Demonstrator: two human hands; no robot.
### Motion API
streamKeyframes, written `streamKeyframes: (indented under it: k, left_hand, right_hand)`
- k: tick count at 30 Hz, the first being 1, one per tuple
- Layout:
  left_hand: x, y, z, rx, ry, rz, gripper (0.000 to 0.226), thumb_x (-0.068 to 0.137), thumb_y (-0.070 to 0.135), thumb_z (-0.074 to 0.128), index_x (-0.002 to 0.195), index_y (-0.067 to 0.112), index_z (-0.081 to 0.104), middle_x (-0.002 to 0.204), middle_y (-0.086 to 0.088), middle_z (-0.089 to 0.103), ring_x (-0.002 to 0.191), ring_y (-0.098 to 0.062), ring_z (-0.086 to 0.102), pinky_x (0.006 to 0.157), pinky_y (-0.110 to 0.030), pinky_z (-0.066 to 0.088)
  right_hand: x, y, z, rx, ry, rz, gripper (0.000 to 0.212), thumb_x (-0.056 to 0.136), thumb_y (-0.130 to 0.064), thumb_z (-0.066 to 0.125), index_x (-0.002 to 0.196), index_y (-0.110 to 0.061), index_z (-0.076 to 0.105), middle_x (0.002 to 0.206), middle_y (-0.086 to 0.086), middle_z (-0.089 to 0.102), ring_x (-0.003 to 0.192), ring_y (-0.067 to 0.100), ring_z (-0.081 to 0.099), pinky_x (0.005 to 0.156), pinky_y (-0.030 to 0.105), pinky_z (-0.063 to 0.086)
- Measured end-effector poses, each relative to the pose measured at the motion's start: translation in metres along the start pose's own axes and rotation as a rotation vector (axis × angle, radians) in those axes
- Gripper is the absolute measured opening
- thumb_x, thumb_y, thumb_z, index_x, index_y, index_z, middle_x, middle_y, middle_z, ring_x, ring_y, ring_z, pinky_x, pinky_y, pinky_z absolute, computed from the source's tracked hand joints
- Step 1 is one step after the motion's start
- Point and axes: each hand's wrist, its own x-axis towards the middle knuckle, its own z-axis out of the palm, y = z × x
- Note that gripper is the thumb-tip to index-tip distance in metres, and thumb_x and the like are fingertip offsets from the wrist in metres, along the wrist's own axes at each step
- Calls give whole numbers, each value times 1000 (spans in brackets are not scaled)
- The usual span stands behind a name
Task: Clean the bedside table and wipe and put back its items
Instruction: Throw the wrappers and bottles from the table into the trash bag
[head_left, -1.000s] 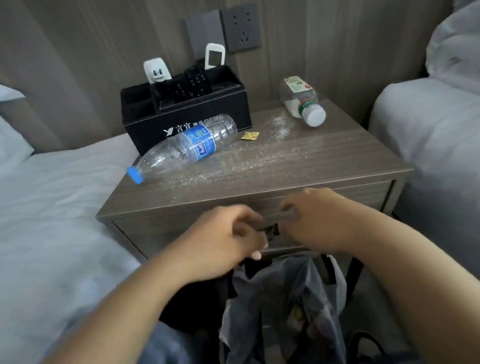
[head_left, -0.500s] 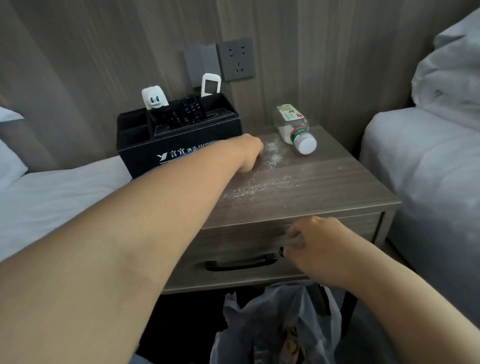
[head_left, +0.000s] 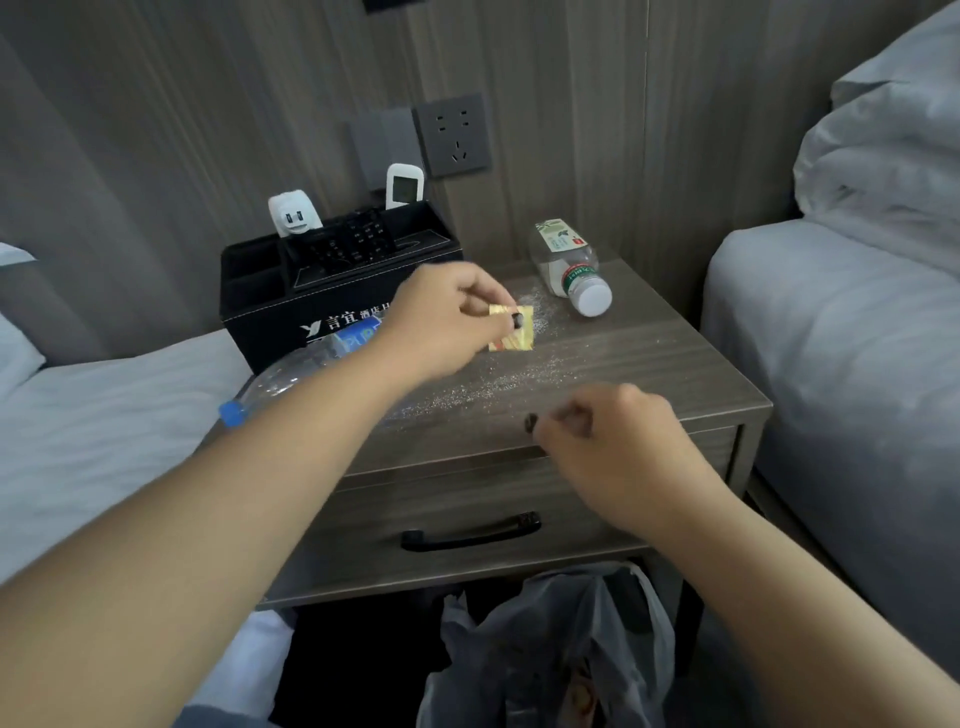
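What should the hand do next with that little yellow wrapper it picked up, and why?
Probably carry it down and drop it in the grey plastic rubbish bag hanging open below the table. The left hand pinches the small yellow wrapper above the grit-strewn wooden bedside table, so it looks like litter to clear before wiping.

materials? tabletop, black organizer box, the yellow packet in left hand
Bedside table top: looks like grey wood-grain laminate, matte, with straight printed-looking grain; solid wood can't be ruled out.
Black organizer box: likely faux leather, matte, pale stitching along the edges.
Yellow packet, pinched by the left hand: glossy, probably foil or plastic film.
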Motion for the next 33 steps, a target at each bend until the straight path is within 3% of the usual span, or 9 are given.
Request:
streamKeyframes:
  k: [2,5,9,16,20,25,28,30,33]
  left_hand:
    - [-36,0,-2,-168,19,-67,6,83,10,73,87,13,70,78,-6,74,58,-7,62,54,-19,49]
    - [-77,-11,-1,-415,59,-185,8,86,10,70,82,17,67,75,-3,74,61,-7,63,55,-19,47]
    - [-122,-28,-5,-512,74,-275,4,89,14,66,87,17,67,74,1,74,63,-5,66,57,-18,47]
    - [-137,-98,-65,148,512,-79,27,85,14,68,108,25,60,108,14,64,104,-6,59,89,-22,45]
    - [-116,-138,-92,418,361,-275,62,89,30,64,143,24,35,144,-4,41,134,-28,31,106,-42,31]
    - [-99,-148,-95,444,273,-412,77,95,37,56,154,27,7,130,-1,56,122,-30,49,100,-46,30]
    - [-102,-146,-93,438,347,-388,59,96,33,55,148,31,28,114,3,65,112,-28,56,97,-41,30]
    - [-106,-141,-92,410,419,-330,39,93,29,58,132,35,51,101,10,67,109,-22,60,97,-38,31]
    - [-119,-132,-91,294,526,-219,31,90,24,63,118,37,59,90,19,61,97,-10,63,101,-42,39]
  right_hand:
    - [0,-9,0,234,66,-11,15,86,-38,64,96,-27,62,81,-10,65,77,5,61,66,23,50]
    - [1,-18,4,483,38,-62,14,82,-27,70,96,-26,69,82,-6,72,80,10,68,76,31,54]
    - [-6,-23,13,389,-87,-157,10,83,-16,72,75,-22,73,74,-3,73,70,12,68,72,32,56]
    - [-23,-19,14,92,-401,-100,12,85,-13,67,74,-13,69,56,-1,69,45,6,62,48,18,50]
    - [-29,-8,25,-262,-456,-124,17,85,-21,63,68,-22,66,48,-17,61,51,0,62,56,16,51]
    - [-32,0,40,-438,-616,-73,17,82,-18,53,79,-18,70,82,-1,72,66,12,69,72,30,59]
    - [-33,5,50,-538,-687,-54,21,84,-22,57,98,-25,71,105,-4,69,87,13,67,80,28,57]
    - [-33,5,54,-577,-610,-80,25,84,-28,58,108,-31,66,112,-7,63,99,17,64,83,29,54]
    - [-30,0,57,-496,-408,-201,26,86,-31,57,110,-35,64,107,-10,65,99,17,63,81,30,52]
